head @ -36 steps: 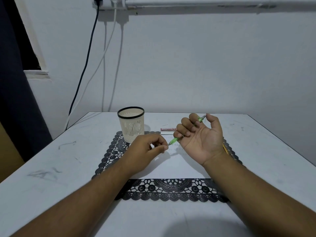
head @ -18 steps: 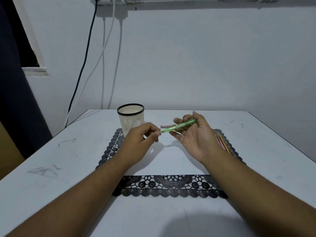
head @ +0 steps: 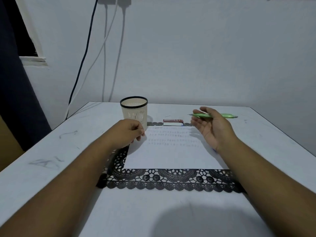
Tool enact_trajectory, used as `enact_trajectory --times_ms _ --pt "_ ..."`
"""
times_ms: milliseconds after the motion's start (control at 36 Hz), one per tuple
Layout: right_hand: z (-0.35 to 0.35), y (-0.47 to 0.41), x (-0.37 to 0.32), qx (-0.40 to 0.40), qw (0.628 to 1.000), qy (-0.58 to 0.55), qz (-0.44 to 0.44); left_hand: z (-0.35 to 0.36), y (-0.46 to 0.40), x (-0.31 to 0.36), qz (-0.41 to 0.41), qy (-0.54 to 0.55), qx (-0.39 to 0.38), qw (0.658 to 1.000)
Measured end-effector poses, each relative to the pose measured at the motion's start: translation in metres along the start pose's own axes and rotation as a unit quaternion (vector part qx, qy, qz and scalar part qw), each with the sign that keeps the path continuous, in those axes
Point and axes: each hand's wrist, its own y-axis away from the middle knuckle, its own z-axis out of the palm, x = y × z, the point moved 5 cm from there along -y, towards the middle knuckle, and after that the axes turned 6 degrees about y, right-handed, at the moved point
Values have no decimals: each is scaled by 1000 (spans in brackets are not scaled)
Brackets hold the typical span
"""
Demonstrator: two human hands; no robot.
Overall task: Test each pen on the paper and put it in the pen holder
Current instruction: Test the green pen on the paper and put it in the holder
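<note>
Head view: your right hand [head: 212, 127], palm up, holds the green pen [head: 213, 115] level in its grip, above the paper's [head: 171, 154] far right corner; your left hand [head: 127, 134] rests on the paper's left edge, fingers curled, holding nothing visible; left of the grip, beyond that hand, the pen holder [head: 134, 112] stands on the counter [head: 51, 151].

We have one head-worn view, looking forward and down across the bench [head: 51, 142] toward the wall [head: 205, 57]. Our forearms fill the near foreground.
</note>
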Motion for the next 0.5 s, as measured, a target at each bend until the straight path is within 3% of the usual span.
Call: enact_trajectory --times_ms 194,500 --pt "15 12 32 -103 969 226 1 0 -7 -18 -48 -125 -17 991" --pt "59 28 70 -226 927 297 47 14 -5 -16 -63 -235 -7 970"
